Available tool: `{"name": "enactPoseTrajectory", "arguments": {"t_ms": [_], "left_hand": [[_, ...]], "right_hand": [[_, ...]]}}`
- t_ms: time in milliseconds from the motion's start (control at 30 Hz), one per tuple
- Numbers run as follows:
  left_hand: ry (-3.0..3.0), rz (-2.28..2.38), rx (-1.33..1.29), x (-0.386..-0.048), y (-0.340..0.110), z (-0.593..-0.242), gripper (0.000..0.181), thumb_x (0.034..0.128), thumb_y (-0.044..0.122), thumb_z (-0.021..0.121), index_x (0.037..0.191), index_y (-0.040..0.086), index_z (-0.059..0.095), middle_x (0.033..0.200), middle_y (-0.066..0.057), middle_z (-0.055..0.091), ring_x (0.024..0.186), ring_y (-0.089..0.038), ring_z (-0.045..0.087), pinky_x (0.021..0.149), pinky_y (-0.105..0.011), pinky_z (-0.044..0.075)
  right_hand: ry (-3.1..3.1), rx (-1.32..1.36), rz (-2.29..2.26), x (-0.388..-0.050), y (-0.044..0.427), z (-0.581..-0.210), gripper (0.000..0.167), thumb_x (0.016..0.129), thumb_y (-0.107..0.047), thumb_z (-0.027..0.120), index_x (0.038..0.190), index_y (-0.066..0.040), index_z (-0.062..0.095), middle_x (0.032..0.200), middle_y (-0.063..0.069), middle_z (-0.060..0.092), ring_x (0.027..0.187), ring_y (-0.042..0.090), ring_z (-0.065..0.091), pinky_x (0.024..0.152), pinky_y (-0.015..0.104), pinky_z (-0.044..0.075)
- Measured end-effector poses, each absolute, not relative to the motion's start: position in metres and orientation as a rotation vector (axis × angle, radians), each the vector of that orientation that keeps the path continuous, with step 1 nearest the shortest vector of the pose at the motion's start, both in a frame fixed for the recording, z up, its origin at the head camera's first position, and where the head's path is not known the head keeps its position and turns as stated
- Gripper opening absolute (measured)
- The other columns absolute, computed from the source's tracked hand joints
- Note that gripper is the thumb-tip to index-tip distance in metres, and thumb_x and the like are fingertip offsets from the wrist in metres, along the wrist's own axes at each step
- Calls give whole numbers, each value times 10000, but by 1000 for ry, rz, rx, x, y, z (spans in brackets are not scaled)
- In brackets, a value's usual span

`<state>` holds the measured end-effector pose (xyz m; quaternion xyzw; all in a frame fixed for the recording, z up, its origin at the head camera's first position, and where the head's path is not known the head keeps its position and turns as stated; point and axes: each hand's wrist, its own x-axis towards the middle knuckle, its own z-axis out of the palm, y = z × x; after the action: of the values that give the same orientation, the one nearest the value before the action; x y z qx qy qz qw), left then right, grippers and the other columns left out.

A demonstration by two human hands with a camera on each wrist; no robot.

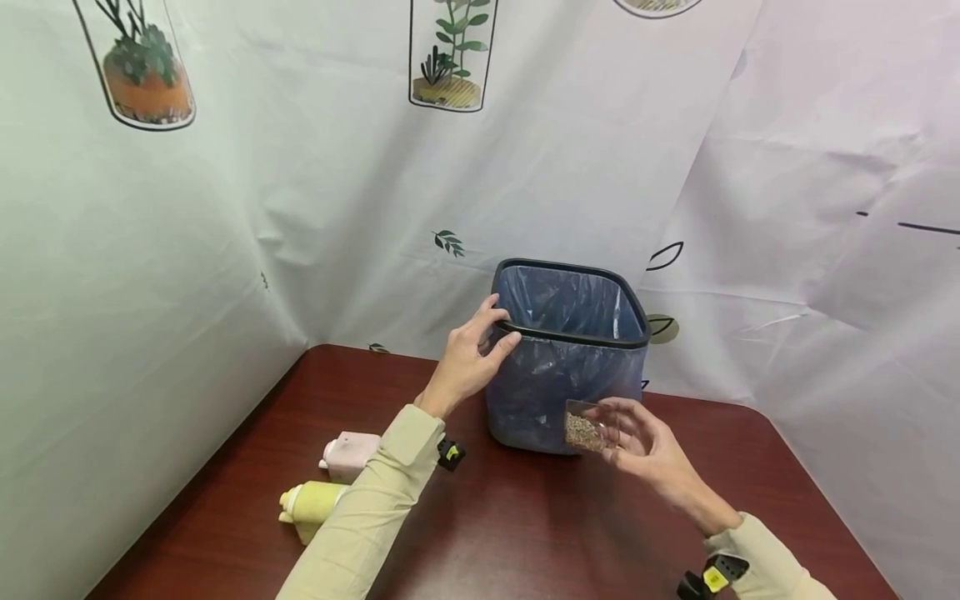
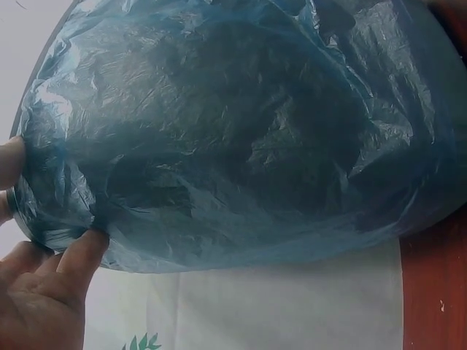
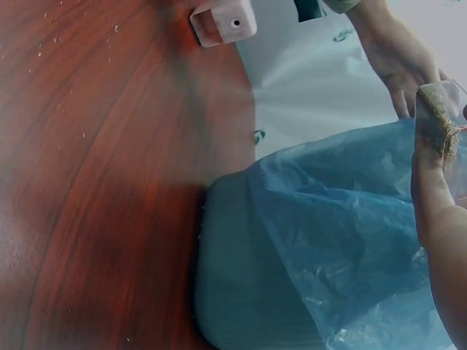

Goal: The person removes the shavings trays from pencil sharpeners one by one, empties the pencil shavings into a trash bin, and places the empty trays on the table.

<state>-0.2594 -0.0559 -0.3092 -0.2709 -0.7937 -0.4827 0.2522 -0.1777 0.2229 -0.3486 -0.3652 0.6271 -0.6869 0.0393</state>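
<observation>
A bin (image 1: 566,392) with a blue plastic liner (image 2: 219,146) stands on the dark red table, its black rim (image 1: 581,338) facing up. My left hand (image 1: 467,360) grips the rim at its near left corner, thumb outside. In the left wrist view, that hand (image 2: 51,292) pinches the liner's edge there. Low in front of the bin's right side, my right hand (image 1: 648,446) holds a small clear plastic box (image 1: 582,429) with brownish grains in it. In the right wrist view, the box (image 3: 438,117) appears tilted between thumb and fingers; whether it has a lid, I cannot tell.
Left of my left forearm lie a pink object (image 1: 352,454) and a yellow one (image 1: 311,504), each with white parts and partly hidden by the sleeve. Small crumbs (image 3: 55,40) dot the table. White printed fabric (image 1: 360,208) hangs behind the bin and on both sides.
</observation>
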Motion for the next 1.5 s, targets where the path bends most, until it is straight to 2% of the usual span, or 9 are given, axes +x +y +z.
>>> {"name": "enactPoseTrajectory", "arguments": {"t_ms": [100, 400, 767, 1100, 1500], "left_hand": [[-2159, -1302, -726, -259, -57, -310, 333, 899, 365, 575, 1173, 176, 559, 1469, 6, 319, 1238, -177, 454, 891, -315, 472], [-2161, -1271, -737, -260, -55, -310, 345, 904, 381, 561, 1171, 163, 558, 1465, -54, 330, 1228, -194, 467, 881, -310, 481], [-2171, -1255, -729, -259, -57, -310, 366, 899, 392, 564, 1189, 170, 552, 1461, -44, 338, 1232, -174, 462, 880, -304, 481], [-2178, -1234, -720, -258, -57, -308, 363, 901, 387, 564, 1190, 167, 553, 1460, -39, 341, 1213, -183, 482, 869, -310, 492], [-2180, -1225, -718, -259, -56, -309, 353, 906, 392, 553, 1186, 177, 556, 1460, -67, 338, 1201, -198, 494, 855, -318, 501]], "right_hand": [[1940, -1109, -2095, -178, 222, -346, 518, 782, 187, 525, 1260, 136, 330, 1242, 173, 522, 1131, 189, 533, 788, 238, 514], [1990, -1189, -2059, -180, 227, -330, 504, 803, 188, 504, 1273, 130, 330, 1251, 169, 515, 1136, 188, 530, 782, 227, 514], [2007, -1161, -2057, -183, 228, -315, 503, 802, 195, 496, 1274, 109, 343, 1244, 129, 533, 1166, 168, 517, 826, 228, 500], [1996, -1157, -2084, -186, 231, -292, 470, 828, 182, 477, 1273, 81, 366, 1244, 147, 525, 1166, 182, 512, 880, 249, 479], [2083, -1110, -2033, -192, 236, -268, 455, 850, 149, 474, 1278, 40, 365, 1248, 112, 528, 1152, 158, 511, 853, 229, 487]]}}
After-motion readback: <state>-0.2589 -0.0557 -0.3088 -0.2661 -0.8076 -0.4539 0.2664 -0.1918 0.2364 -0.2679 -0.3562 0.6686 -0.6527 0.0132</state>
